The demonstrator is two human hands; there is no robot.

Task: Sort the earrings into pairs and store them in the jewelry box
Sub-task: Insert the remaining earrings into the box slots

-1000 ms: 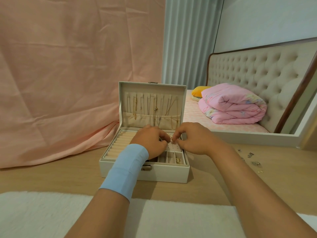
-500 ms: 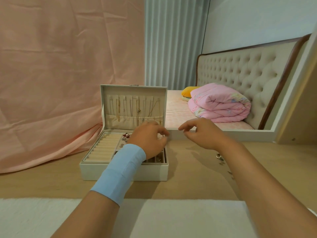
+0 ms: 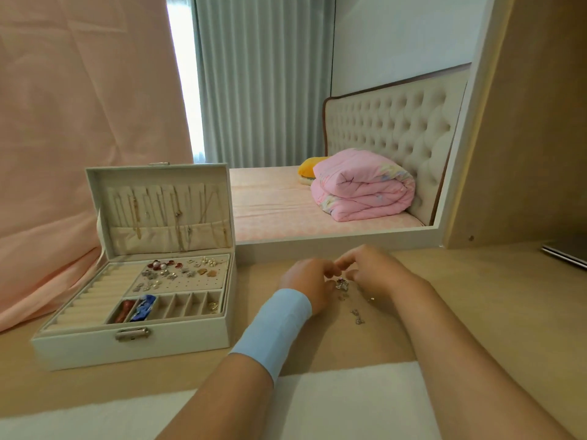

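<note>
The left hand [image 3: 308, 282] and right hand [image 3: 376, 274] are curling over loose earrings [image 3: 341, 284] on the worktop [image 3: 476, 300], right of the jewelry box [image 3: 95, 347]. Whether either is pinching one is unclear.

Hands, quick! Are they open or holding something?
Left hand: fingers curled at the silver earring; grip cannot be told.
Right hand: fingers curled beside it; cannot be told either.

I see both hands clear of the jewelry box [image 3: 133, 344]. The left hand [image 3: 309, 285] and right hand [image 3: 374, 274], which met over its stud panel [image 3: 181, 276] a second ago, now meet over the loose earrings [image 3: 342, 284] to its right. The panel, previously covered, is exposed.
</note>
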